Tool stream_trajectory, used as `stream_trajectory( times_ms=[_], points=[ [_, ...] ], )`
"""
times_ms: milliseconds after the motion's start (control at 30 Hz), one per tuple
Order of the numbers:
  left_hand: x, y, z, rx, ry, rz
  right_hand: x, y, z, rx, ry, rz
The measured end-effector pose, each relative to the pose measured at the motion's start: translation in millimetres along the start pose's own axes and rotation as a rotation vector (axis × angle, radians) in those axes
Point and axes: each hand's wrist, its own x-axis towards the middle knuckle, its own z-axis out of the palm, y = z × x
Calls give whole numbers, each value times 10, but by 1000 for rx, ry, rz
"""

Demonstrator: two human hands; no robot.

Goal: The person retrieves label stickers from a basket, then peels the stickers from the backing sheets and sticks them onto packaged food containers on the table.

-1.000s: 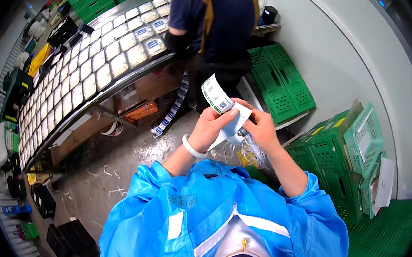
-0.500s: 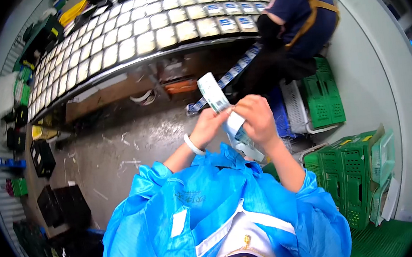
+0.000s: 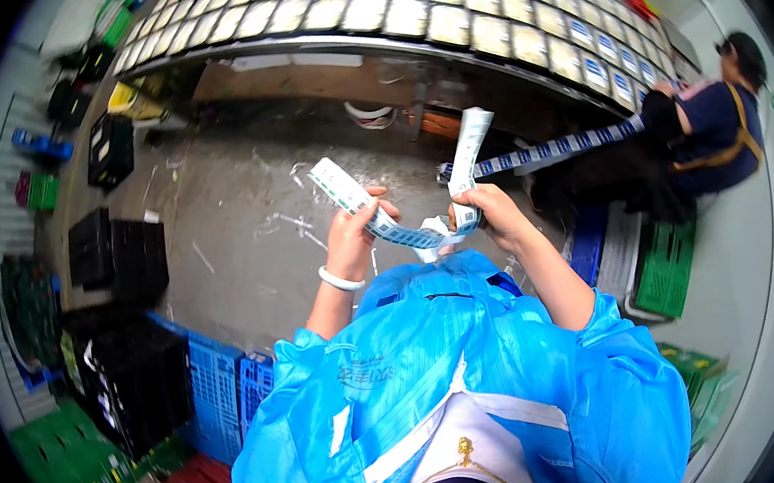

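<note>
A strip of printed labels (image 3: 405,235), white with blue-green print, sags in a curve between my two hands. My left hand (image 3: 350,237) pinches it near one end, and the free end points up and left past the fingers. On the other side, my right hand (image 3: 493,211) grips the strip, with another length standing upright above the fingers. White crumpled paper (image 3: 434,243) hangs behind the strip, close to my jacket. A white band (image 3: 341,279) circles my left wrist.
Ahead is a long table (image 3: 293,44) covered with rows of filled trays (image 3: 407,16), some blue-labelled. A co-worker (image 3: 716,131) at its right end has a long blue label strip (image 3: 564,145). Black crates (image 3: 132,257), blue crates (image 3: 215,388) and a green crate (image 3: 664,266) stand around.
My hands have moved apart, spreading the label strip between them. The view has swung left, so the table and co-worker appear farther right.
</note>
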Motion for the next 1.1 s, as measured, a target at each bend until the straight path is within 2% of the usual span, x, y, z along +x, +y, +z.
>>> stream_trajectory(
  times_ms=[133,267,467,567,600,700,733,767,833,867,967,1000,1100],
  points=[
    [-8,198,-143,37,47,65,457,-182,283,-418,-166,-93],
    [199,473,-346,153,111,73,997,-306,471,-544,-317,-193],
    [713,923,-569,321,277,47,1662,-632,692,-606,-409,-501],
    [989,877,-772,1065,712,224,1991,-718,770,-632,-439,-611],
    [1024,956,-726,1285,856,370,2064,-804,833,-670,-448,-639],
    [1081,1121,-820,1010,626,268,2277,-889,1057,-792,-502,-822],
    [1112,1273,-686,728,442,166,2338,-952,1166,-842,-530,-904],
    [1162,1362,-641,554,400,103,2369,-1010,1266,-920,-598,-847],
    [1247,1530,-612,215,303,-30,2476,-975,1458,-912,-699,-877],
    [1300,1650,-605,272,311,13,2539,-956,1542,-960,-723,-777],
    [1362,2051,-809,115,317,135,2741,-852,1815,-1010,-753,-651],
    [1353,2233,-880,98,370,176,2830,-752,1901,-966,-771,-763],
    [1323,2642,-1307,74,391,336,3036,-761,2223,-1099,-905,-784]
  ],
)
